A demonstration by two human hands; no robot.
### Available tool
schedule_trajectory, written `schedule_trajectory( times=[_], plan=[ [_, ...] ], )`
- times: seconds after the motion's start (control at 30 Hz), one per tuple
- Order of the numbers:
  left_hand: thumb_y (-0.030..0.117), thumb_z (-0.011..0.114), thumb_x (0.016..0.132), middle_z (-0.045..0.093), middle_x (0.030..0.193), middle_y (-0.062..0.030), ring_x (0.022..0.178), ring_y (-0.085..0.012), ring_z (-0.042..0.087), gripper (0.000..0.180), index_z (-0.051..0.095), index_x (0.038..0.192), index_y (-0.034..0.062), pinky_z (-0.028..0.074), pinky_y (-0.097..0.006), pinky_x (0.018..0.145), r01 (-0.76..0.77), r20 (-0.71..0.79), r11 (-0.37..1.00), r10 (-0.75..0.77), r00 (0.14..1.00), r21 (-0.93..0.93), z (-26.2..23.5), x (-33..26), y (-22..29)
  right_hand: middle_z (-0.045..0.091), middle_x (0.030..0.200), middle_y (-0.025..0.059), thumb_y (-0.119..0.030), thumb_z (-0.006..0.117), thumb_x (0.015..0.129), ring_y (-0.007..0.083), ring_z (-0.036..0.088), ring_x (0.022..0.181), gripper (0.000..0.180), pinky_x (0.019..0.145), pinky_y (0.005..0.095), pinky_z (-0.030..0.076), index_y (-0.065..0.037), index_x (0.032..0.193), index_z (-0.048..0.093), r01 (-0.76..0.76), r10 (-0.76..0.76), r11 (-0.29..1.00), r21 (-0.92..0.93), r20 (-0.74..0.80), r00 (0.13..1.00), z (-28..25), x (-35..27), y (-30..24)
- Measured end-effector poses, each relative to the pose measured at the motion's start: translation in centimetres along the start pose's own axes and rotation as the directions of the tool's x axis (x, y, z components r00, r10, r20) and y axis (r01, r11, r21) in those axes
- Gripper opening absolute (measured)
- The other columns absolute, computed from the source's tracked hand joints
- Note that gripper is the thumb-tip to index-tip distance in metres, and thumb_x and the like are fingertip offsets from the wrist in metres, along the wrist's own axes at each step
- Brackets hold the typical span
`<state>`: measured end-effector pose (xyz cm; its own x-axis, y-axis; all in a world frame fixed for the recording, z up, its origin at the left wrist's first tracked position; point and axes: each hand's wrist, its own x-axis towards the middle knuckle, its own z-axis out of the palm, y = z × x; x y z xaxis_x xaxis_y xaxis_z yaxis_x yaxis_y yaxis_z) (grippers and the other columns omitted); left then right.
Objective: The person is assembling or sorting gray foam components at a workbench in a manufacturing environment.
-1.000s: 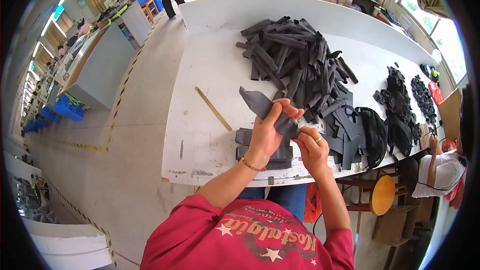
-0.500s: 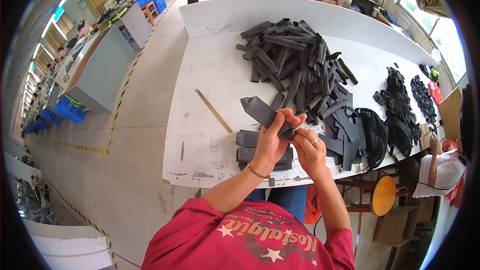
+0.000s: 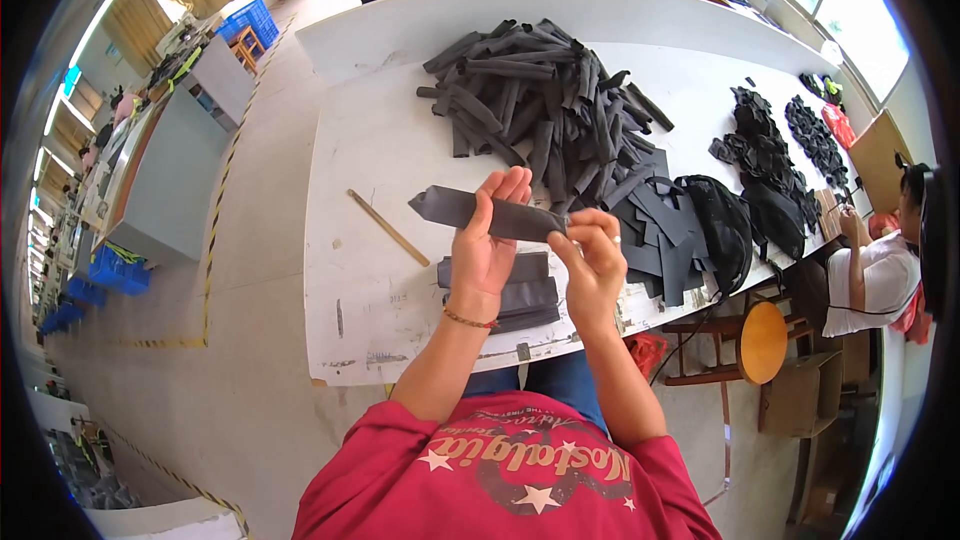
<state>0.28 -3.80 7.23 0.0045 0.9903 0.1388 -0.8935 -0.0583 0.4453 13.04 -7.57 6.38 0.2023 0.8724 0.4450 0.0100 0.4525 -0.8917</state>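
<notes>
A dark grey fabric sleeve [image 3: 445,207] with a pointed left end lies across my left hand [image 3: 484,258], thumb over its front and fingers behind it. At the sleeve's right end, my right hand [image 3: 594,275] pinches the fabric between thumb and fingers. Both hands are raised over the near part of the white table [image 3: 335,155]. Below them a small stack of flattened dark sleeves [image 3: 525,302] lies partly hidden by my left wrist. Beyond the hands rises a large heap of similar rolled dark sleeves [image 3: 540,90].
A thin wooden stick [image 3: 388,227] lies left of the stack. Flat dark pieces [image 3: 665,245], a black bag [image 3: 715,225] and black scraps [image 3: 755,130] spread to the right. A round stool [image 3: 761,342] stands by the table edge; a co-worker [image 3: 868,280] sits at far right.
The sleeve has swung from a slant to nearly level and shows more of its length. My right hand has shifted to its right end, and my left fingers have straightened.
</notes>
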Motion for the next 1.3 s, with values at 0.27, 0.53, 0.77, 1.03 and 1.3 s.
schedule_trajectory(
  times=[0.27,0.53,0.77,1.03,1.3],
  plan=[
    [0.027,0.049,0.1,0.064,0.121,-0.0168,0.127,-0.0348,0.05,0.034,0.058,0.122,0.0026,0.033,-0.045,0.114,-0.005,0.288,0.998,-0.013,0.957,0.063,0.3,-0.4,-0.8,0.063,0.094,0.0036,-0.018,0.06,0.096,0.0088,0.058,0.082,0.02,0.072,0.0247,0.05,0.001,0.101,0.064,-0.493,0.483,0.766,0.412,0.137,0.865,-1.3,-0.1,-2.0],
    [0.026,0.06,0.096,0.065,0.101,-0.0106,0.09,-0.0211,0.066,0.04,0.048,0.129,0.0053,0.057,-0.036,0.081,-0.082,-0.126,0.934,0.134,0.983,0.347,-2.1,-0.9,1.2,0.056,0.078,0.0012,-0.006,0.064,0.092,0.0082,0.048,0.074,0.01,0.069,0.022,0.039,0.002,0.086,0.064,-0.041,0.022,0.995,-0.096,-0.185,0.982,-3.1,-0.1,0.0],
    [0.003,0.069,0.087,0.063,0.092,-0.0056,0.079,-0.0148,0.066,0.028,0.052,0.108,0.0022,0.056,-0.028,0.069,-0.237,0.036,0.767,0.269,0.962,0.597,-2.2,-2.4,2.6,0.052,0.081,-0.0022,-0.01,0.061,0.095,0.0063,0.043,0.077,0.015,0.071,0.0198,0.034,0.0,0.084,0.06,-0.097,0.098,0.995,0.014,-0.199,0.975,-4.7,-0.4,2.2],
    [0.003,0.068,0.088,0.063,0.084,-0.0052,0.074,-0.0148,0.064,0.012,0.061,0.098,-0.0001,0.05,-0.027,0.071,-0.059,-0.057,0.732,0.132,0.99,0.678,-2.2,-2.1,3.6,0.052,0.083,-0.0017,-0.01,0.061,0.095,0.0065,0.042,0.077,0.014,0.071,0.02,0.033,0.0,0.084,0.06,-0.065,0.069,0.997,0.032,-0.145,0.987,-4.5,-0.7,2.5],
    [0.02,0.062,0.095,0.053,0.125,-0.0078,0.112,-0.0254,0.055,0.042,0.047,0.13,0.0035,0.05,-0.045,0.097,0.014,-0.139,0.997,-0.003,0.99,0.077,-3.6,-1.4,3.5,0.054,0.086,-0.002,-0.012,0.062,0.095,0.0062,0.045,0.079,0.014,0.073,0.02,0.036,0.0,0.087,0.061,-0.059,0.083,0.992,0.113,-0.227,0.97,-4.7,-1.4,3.5]
  ],
)
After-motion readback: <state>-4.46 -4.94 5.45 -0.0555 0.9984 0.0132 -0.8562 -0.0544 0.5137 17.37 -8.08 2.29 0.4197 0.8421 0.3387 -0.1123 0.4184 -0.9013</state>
